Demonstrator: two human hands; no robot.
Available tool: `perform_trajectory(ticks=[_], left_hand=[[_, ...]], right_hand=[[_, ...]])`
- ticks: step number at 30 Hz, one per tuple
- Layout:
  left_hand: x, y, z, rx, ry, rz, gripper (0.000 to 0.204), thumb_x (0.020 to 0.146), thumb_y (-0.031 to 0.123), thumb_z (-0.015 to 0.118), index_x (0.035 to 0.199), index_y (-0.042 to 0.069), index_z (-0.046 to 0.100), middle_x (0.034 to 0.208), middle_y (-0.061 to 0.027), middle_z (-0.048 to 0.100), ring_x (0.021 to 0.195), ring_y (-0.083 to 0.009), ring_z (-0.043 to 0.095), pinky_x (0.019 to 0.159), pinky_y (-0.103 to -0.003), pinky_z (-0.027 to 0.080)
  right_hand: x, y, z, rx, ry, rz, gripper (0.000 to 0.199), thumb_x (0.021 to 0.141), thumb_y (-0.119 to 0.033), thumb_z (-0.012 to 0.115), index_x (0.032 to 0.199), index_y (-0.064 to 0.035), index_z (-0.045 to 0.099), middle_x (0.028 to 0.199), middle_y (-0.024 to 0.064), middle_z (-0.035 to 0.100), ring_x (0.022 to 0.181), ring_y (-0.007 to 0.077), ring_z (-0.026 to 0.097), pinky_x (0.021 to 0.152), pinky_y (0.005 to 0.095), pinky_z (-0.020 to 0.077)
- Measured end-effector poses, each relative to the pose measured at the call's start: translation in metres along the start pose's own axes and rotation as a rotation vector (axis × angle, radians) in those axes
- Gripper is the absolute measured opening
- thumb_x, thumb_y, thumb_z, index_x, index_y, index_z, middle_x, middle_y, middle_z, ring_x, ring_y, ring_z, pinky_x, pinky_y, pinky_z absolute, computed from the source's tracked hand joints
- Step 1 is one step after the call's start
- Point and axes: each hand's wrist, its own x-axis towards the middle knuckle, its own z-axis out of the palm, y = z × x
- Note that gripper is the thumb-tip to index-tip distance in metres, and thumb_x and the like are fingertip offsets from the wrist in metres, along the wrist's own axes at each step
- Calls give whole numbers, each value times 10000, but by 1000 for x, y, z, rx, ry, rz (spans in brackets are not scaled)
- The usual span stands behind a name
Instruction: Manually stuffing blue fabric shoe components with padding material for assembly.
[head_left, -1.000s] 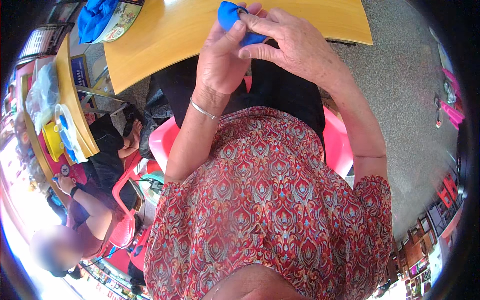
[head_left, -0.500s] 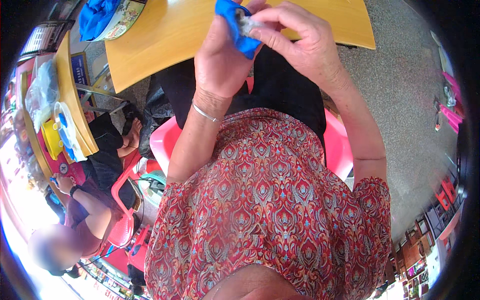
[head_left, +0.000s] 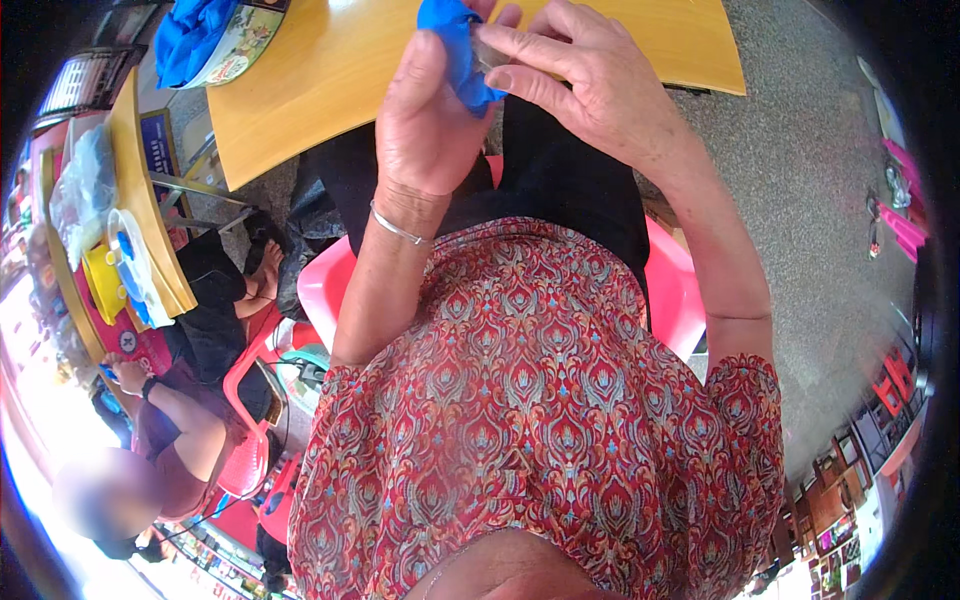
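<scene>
Both hands pinch a crumpled bright blue cloth at the top centre of the frame.
The left hand (head_left: 425, 120) and right hand (head_left: 590, 85) close on the bunched, wrinkled blue cloth (head_left: 458, 50) above the yellow wooden tabletop (head_left: 320, 80).

Worktop (head_left: 330, 90) before me: yellow-orange, rounded edge, mostly bare. At its far left corner lies a printed round tray (head_left: 235, 50) with bunched blue cloth (head_left: 190, 35) heaped on it.
</scene>
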Motion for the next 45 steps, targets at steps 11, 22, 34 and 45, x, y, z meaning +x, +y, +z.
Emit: perform_trajectory(ticks=[11, 22, 34, 45], left_hand=[[-4, -8, 1, 75, 58, -101, 516, 1027, 407, 381, 1392, 43, 406, 1369, -118, 511, 1278, -268, 478, 1112, -486, 341], [-1, 4, -29, -456, -230, -488, 512, 1027, 395, 378, 1327, -14, 450, 1291, -189, 558, 1147, -320, 588, 962, -422, 525], [-23, -8, -8, 626, 286, 110, 440, 1029, 345, 446, 1253, -26, 524, 1154, -144, 611, 1037, -221, 613, 915, -371, 516], [-13, -5, -30, 1361, 163, 700, 179, 811, 24, 736, 973, 18, 659, 967, -82, 665, 767, -142, 634, 648, -234, 508]], right_hand=[[-5, 12, -3, 231, -106, 153, 356, 874, -273, 696, 1132, -29, 683, 985, 138, 575, 910, 281, 565, 791, 362, 462], [-3, 6, -24, 55, -178, -32, 465, 806, -194, 743, 1251, -108, 638, 1259, 125, 512, 1177, 313, 487, 976, 398, 422], [-4, 29, 16, 484, 151, -143, 275, 833, -124, 739, 1073, -7, 673, 978, 129, 672, 915, 250, 663, 797, 326, 520], [-3, 18, 7, 380, -6, 220, 280, 862, -144, 714, 1101, -15, 644, 1004, 126, 657, 934, 242, 643, 833, 327, 499]])
